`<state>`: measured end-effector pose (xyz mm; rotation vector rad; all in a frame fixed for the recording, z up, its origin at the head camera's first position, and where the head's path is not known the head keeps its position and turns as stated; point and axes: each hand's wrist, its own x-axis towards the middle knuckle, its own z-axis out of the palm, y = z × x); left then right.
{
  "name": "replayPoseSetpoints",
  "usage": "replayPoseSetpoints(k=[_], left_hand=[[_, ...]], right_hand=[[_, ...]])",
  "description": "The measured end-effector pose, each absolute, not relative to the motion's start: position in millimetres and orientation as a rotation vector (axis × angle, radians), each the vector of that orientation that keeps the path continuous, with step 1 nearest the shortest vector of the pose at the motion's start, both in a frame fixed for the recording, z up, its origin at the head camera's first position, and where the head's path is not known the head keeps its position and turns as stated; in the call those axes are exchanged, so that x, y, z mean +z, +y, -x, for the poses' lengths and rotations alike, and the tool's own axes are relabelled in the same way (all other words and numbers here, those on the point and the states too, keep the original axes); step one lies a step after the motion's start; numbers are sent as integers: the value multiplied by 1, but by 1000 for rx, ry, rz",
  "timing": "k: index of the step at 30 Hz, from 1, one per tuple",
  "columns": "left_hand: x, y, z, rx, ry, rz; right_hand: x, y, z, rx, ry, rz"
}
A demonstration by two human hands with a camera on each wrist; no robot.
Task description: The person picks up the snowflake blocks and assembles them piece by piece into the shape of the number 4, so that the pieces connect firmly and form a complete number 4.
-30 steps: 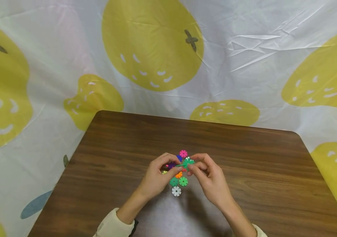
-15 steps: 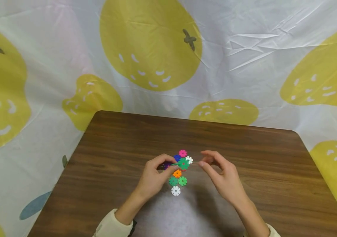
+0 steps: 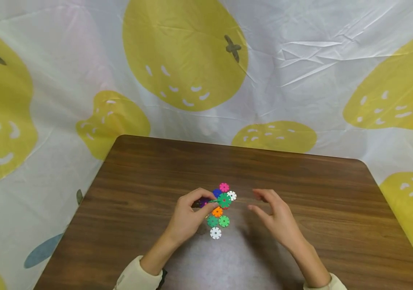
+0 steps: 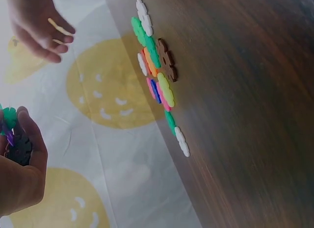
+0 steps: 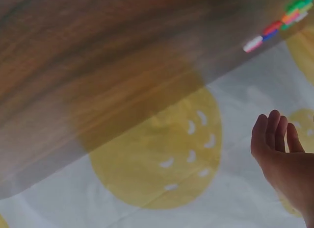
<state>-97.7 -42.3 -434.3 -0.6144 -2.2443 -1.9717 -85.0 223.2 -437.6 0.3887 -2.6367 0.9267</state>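
My left hand (image 3: 186, 213) grips several joined notched plastic discs between thumb and fingers. A green notched disc (image 3: 224, 200) sticks out to the right of its fingertips. In the left wrist view, a purple disc (image 4: 7, 132) and a dark disc (image 4: 19, 149) show in the same hand. The fingers partly cover how these pieces join. To the right, my right hand (image 3: 279, 217) hangs above the table with nothing in it, its thumb and fingers apart.
Loose notched discs lie on the wooden table (image 3: 318, 201) below the left hand: pink (image 3: 224, 187), white (image 3: 232, 195), orange (image 3: 217, 212), light green (image 3: 224, 221) and others. Brown discs (image 4: 167, 61) and a yellow one (image 4: 166, 89) lie among them. A fruit-patterned cloth (image 3: 191, 121) hangs behind.
My right hand has let go of the green disc, moved off to the right and spread its fingers. The left hand still holds the joined discs, a little further left.
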Motion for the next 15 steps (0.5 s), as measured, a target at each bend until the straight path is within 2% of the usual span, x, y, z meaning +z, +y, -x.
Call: replayPoseSetpoints(k=[15], left_hand=[[-431, -44, 97, -1990, -2255, 607]], right_hand=[[-473, 220, 84, 881, -2873, -505]])
